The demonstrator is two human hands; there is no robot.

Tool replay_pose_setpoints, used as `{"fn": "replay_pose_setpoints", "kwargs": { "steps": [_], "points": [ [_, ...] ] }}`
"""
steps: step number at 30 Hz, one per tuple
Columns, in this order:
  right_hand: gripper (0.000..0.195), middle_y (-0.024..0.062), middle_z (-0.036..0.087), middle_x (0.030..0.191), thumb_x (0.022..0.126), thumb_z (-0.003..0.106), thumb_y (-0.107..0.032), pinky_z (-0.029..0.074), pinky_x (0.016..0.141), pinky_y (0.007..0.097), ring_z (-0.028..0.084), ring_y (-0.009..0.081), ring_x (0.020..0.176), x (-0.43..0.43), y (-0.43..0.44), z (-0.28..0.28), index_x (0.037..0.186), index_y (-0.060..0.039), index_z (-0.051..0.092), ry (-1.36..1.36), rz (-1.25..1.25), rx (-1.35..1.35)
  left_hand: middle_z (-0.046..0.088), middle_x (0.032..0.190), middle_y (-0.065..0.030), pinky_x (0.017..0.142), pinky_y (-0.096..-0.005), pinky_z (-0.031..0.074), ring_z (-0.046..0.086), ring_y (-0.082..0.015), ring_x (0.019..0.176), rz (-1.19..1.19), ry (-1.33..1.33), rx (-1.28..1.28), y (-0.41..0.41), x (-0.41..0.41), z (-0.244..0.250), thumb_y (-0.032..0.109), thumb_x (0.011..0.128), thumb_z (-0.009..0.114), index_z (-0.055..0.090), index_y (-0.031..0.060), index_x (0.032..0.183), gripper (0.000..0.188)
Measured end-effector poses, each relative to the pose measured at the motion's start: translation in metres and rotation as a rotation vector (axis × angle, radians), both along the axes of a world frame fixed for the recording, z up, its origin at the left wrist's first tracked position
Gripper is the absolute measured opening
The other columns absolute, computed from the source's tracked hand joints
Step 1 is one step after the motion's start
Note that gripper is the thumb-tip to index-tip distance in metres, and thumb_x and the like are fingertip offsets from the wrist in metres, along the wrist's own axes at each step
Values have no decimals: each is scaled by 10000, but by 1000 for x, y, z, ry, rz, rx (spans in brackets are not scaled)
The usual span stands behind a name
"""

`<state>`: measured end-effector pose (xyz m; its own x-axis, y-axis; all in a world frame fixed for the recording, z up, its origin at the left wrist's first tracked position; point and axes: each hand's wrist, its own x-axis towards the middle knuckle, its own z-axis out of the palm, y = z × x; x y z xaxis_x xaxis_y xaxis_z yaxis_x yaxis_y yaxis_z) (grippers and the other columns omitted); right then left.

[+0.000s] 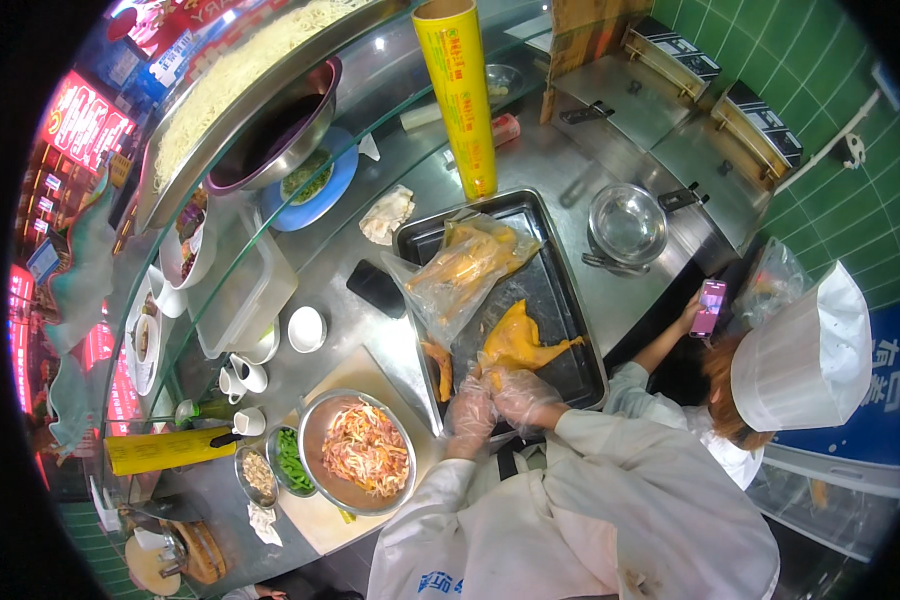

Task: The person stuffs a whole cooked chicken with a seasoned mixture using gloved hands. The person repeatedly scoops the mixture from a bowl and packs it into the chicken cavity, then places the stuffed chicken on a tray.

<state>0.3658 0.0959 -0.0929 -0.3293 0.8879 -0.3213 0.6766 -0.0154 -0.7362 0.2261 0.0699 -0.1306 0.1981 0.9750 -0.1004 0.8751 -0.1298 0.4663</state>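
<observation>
A yellow-skinned piece of poultry (521, 337) lies in a black metal tray (600, 375). Both hands wear clear plastic gloves and meet at the tray's near edge. My left hand (472, 409) and my right hand (523, 397) pinch the near end of the poultry piece between them. Beyond it in the tray sits a clear plastic bag (457, 274) holding more yellow poultry. A thin poultry strip (442, 371) lies along the tray's left side. To the left, a steel bowl (305, 450) of shredded meat (364, 450) stands on a pale cutting board (349, 375).
Bowls of cut green vegetable (292, 459) and chopped pale food (257, 476) stand left of the steel bowl. A yellow film roll (461, 105) stands behind the tray, a glass bowl (628, 223) right of it. At right, a person in a chef's hat (787, 360) holds a phone (709, 307).
</observation>
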Motion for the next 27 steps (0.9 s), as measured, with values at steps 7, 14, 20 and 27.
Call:
{"fn": "replay_pose_setpoints", "kwargs": {
  "steps": [7, 14, 20, 27],
  "points": [
    [321, 206, 634, 905, 884, 425, -355, 469, 755, 489, 604, 395, 848, 5, 9, 30, 1037, -120, 581, -50, -20, -6, 502, 1278, -147, 689, -386, 515, 627, -318, 834, -4, 19, -72, 15, -1, 7, 185, 808, 555, 554, 99, 1161, 364],
    [244, 206, 609, 884, 865, 473, -270, 465, 722, 478, 586, 398, 838, 4, 8, -5, 923, -52, 567, -36, -99, 27, 536, 1249, -114, 699, -385, 517, 631, -300, 839, -37, 73, 17, 22, -3, 7, 206, 832, 529, 527, 145, 1227, 400],
    [170, 161, 590, 828, 820, 572, -179, 475, 667, 420, 577, 370, 746, 15, 3, -49, 928, -50, 550, 148, -199, 358, 580, 1175, -127, 780, -382, 500, 610, -296, 929, 46, 96, -139, 39, -5, 7, 208, 859, 523, 543, 144, 1206, 354],
    [243, 50, 576, 958, 916, 527, -201, 476, 706, 274, 567, 139, 804, 40, 23, -43, 1121, -70, 525, 463, -489, -225, 628, 1042, -155, 830, -378, 479, 601, -315, 944, 46, -145, 85, 59, -4, 39, 158, 839, 566, 618, 56, 1046, 237]
  ]
}}
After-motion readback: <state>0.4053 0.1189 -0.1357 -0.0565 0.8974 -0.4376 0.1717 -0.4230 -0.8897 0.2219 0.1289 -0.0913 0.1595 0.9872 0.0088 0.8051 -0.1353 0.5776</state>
